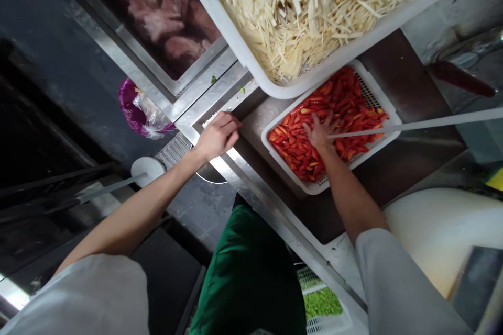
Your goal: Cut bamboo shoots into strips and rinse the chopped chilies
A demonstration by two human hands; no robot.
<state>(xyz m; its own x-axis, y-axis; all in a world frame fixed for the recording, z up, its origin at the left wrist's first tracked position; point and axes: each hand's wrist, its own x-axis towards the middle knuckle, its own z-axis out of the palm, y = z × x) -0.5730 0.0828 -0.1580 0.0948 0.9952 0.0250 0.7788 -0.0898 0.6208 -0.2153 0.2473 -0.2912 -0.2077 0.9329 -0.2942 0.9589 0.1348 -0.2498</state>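
My right hand (319,133) lies with its fingers spread on a heap of red chili peppers (291,141). The peppers fill a white perforated plastic basket (269,144) inside a steel sink (255,115). A thin pale stream, apparently water, runs from the right toward the peppers near that hand. At the sink's near-left rim (236,159), my left hand (220,135) is loosely closed, fingers curled in. Nothing shows in it, and its palm is hidden.
A large white crate (259,70) of pale shredded strips (291,26) overhangs the sink. Raw meat (157,5) sits in a neighbouring basin at upper left. A big white rounded container (428,225) stands at right. Below are chopped greens (322,303) and a purple bag (129,104).
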